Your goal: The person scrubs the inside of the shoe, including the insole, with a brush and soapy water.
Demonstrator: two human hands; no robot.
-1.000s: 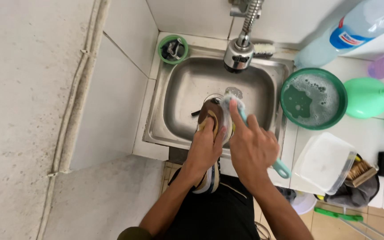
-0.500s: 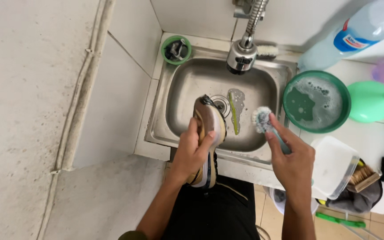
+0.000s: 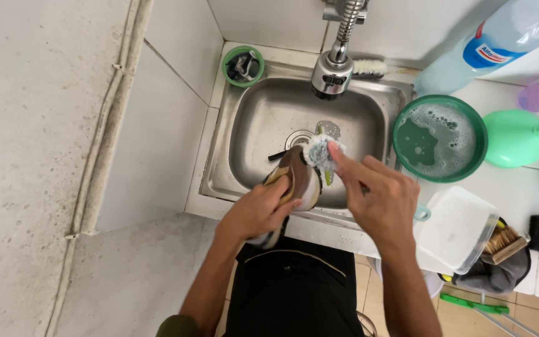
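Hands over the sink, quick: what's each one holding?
Left hand: closed on the brown shoe.
Right hand: fingers closed on a soapy brush touching the shoe.

The brown-and-tan shoe (image 3: 296, 181) meets a pale blue-grey soapy brush head (image 3: 320, 151) over a silvery steel sink (image 3: 257, 134). A green round basin (image 3: 407, 159) holds cloudy white suds; the funnel (image 3: 516, 137) is mint green.
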